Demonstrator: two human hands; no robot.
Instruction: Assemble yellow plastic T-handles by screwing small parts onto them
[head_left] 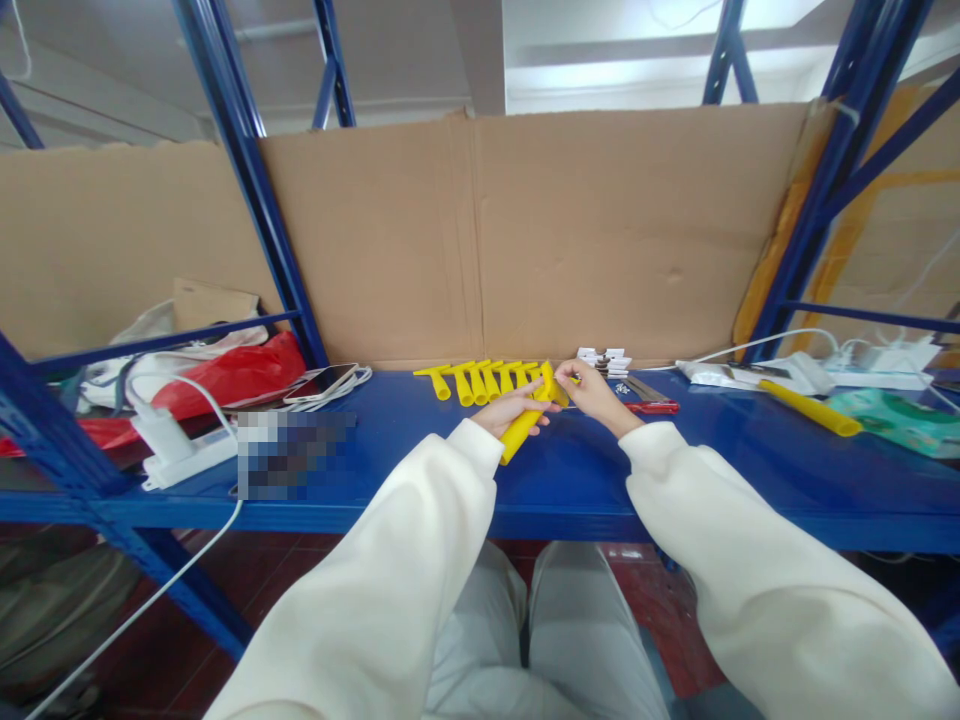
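Observation:
My left hand (511,410) is wrapped round a yellow plastic handle (516,438), tilted with its thick hollow-looking end toward me. At the handle's head, my right hand (596,393) has its fingers pinched together; whatever is between them is too small to make out. Behind my left hand, several similar yellow handles (478,388) lie side by side in a row. Small white pieces (604,358) sit stacked just beyond my right hand. Beside that hand's wrist lies a red-handled tool (654,407), its kind unclear.
Another yellow handle (810,408) and a green packet (896,420) lie at the right, near white power strips. On the left are a white charger block (161,432), a phone (330,382) and a red bag (232,375). Cardboard (600,230) walls the blue shelf's back.

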